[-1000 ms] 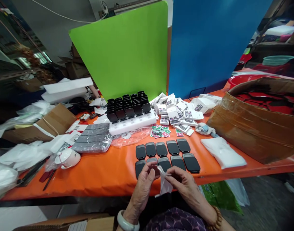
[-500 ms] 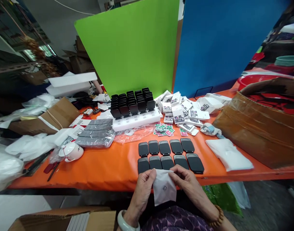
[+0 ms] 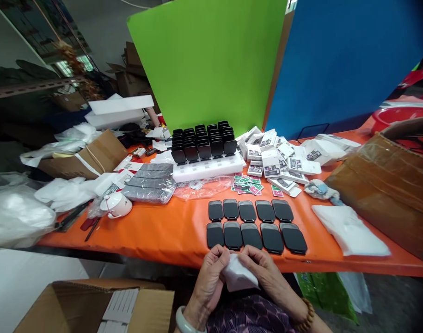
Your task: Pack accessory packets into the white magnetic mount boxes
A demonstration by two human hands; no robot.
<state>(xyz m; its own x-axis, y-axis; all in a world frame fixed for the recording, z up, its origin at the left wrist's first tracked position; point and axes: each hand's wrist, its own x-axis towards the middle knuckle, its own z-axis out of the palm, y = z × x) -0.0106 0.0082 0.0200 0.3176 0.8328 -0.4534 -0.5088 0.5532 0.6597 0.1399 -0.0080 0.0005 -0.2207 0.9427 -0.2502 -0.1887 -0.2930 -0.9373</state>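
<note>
Left hand (image 3: 211, 273) and right hand (image 3: 263, 270) – fingers pinched on a white pouch (image 3: 238, 274); white foam tray (image 3: 208, 167) holds upright black pieces (image 3: 204, 141) – open box (image 3: 93, 307) below holds white slabs (image 3: 119, 307)

One camera sits on the person's head, looking forward and down across the orange desk (image 3: 156, 236) toward the green board (image 3: 211, 64), the hands close at the bottom edge.

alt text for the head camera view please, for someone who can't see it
Two bare hands, left hand and right hand, pinch a small white plastic bag between them at the near edge of an orange table. Just beyond lie ten flat black cases in two rows, with more in a white foam tray.
</note>
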